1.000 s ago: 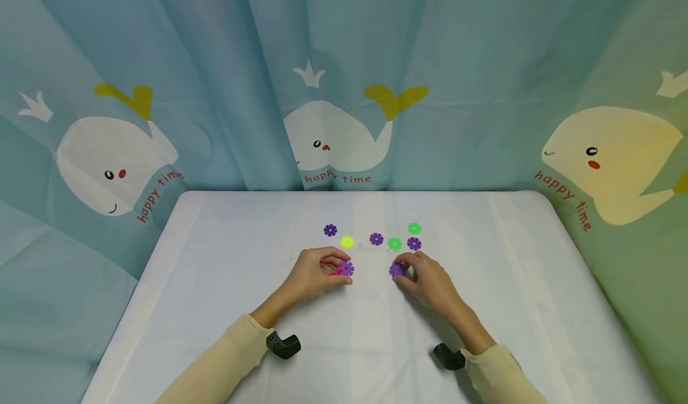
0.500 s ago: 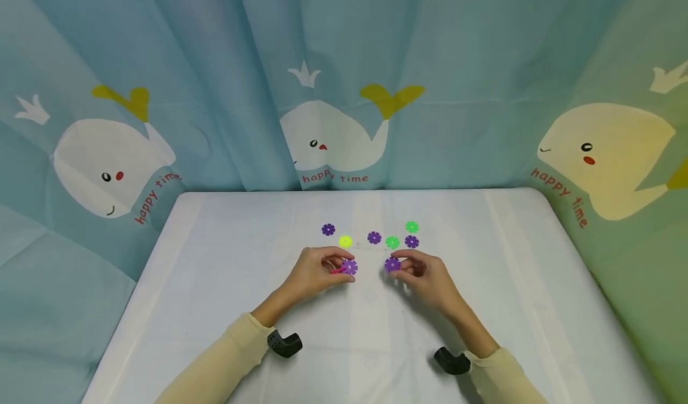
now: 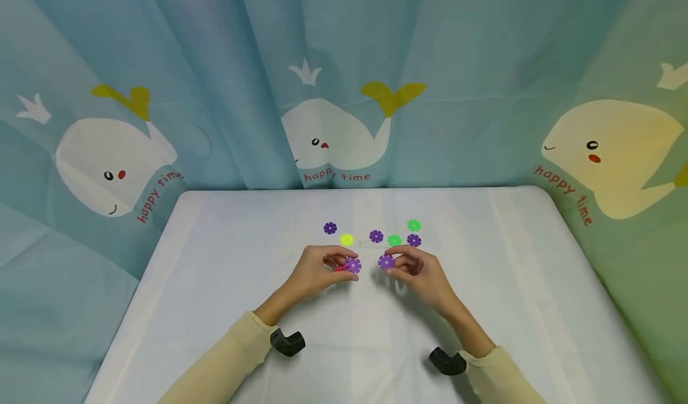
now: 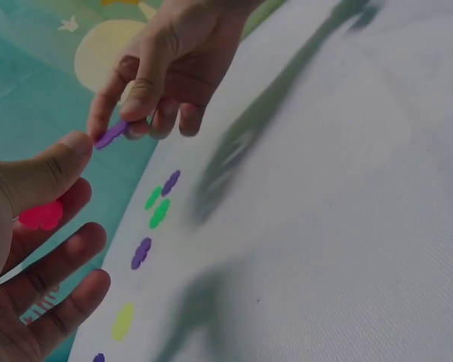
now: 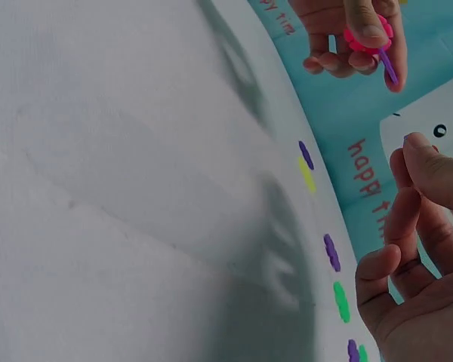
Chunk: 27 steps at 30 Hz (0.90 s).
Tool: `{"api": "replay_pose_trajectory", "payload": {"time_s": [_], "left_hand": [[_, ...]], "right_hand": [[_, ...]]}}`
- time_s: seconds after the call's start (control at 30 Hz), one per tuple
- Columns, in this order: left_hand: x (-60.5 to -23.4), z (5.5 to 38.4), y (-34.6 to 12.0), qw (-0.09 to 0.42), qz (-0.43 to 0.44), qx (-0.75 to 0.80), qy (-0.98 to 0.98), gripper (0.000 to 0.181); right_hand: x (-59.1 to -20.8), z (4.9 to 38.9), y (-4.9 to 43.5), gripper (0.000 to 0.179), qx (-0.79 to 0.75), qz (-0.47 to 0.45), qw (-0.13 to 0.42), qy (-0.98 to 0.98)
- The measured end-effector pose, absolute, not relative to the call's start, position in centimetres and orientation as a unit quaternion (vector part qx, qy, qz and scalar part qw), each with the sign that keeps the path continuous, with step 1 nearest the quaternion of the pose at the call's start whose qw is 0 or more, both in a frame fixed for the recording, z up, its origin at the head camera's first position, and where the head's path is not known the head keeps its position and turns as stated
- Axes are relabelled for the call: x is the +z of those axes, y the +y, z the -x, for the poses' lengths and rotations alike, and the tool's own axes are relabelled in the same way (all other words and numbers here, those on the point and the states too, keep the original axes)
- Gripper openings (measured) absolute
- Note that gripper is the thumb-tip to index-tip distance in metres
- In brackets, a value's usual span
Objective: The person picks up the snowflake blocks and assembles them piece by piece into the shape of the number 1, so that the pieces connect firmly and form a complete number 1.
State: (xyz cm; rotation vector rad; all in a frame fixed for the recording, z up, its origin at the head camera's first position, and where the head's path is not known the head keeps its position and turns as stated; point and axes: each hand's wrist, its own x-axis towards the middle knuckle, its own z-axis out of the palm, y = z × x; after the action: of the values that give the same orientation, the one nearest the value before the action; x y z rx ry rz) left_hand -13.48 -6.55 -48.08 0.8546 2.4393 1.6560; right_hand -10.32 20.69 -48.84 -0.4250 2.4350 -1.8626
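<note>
Counting what is joined, we are seeing just one pair: a pink disc (image 4: pixel 41 216) is sitting crosswise against the left purple disc (image 3: pixel 353 265), and the two seem to be interlocking, though fingers are hiding part of the joint. Our left hand (image 3: pixel 316 271) is pinching this pair between thumb and fingers, just nearer to us than the yellow disc (image 3: pixel 347 240). Our right hand (image 3: pixel 427 275) is pinching the right purple disc (image 3: pixel 386 262) by its edge, its lower fingers bending loosely; it is hovering to the right of the yellow disc and nearer to us. A gap is separating the two held purple discs, so we are judging them not yet joined. Six discs are lying unused: the yellow disc itself, a dark purple disc (image 3: pixel 330 228) to its left and farther back, then, going right from it, a middle purple disc (image 3: pixel 376 236), a near green disc (image 3: pixel 395 241), and, farthest right, a far green disc (image 3: pixel 414 226) standing behind an outer purple disc (image 3: pixel 414 240).
</note>
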Motion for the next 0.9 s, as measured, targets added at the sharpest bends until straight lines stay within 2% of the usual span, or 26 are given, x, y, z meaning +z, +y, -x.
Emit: {"api": "replay_pose_trajectory", "payload": {"time_s": [0.33, 0.63, 0.9], "left_hand": [[-47.7, 13.6, -6.5, 0.062, -0.264, 0.542, 0.796, 0.037], [-47.4, 13.8, -6.2, 0.065, -0.272, 0.542, 0.792, 0.036], [-47.5, 13.7, -6.0, 0.087, -0.26, 0.55, 0.789, 0.036]], "right_hand": [[-48.6, 10.4, 19.2, 0.035, -0.609, 0.178, -0.014, 0.773], [-48.0, 10.6, 18.0, 0.036, -0.594, 0.196, -0.058, 0.778], [-45.5, 9.6, 16.7, 0.031, -0.586, 0.201, -0.083, 0.781]]}}
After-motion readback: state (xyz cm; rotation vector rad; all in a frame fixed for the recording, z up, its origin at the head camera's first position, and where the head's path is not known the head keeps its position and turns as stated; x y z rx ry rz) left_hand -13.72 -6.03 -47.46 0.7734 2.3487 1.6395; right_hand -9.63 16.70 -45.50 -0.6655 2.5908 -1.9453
